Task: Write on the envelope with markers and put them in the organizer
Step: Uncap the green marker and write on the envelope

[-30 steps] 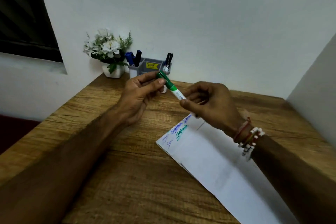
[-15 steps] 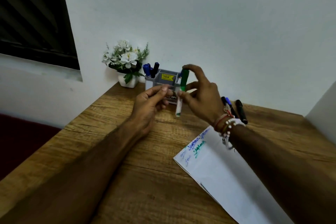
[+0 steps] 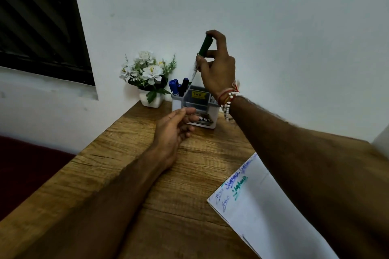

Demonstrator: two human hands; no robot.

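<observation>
Green marker, cap up, pinched by our right hand just above the organizer. Our left hand, relaxed and holding nothing, is in front of the organizer. Beside our right forearm, the envelope lies on the tabletop.

Head-worn view, steeply down over desk

Organizer at back of the table — plant just left, envelope nearer, right.

The right hand holds a capped green marker upright above the grey organizer.
</observation>
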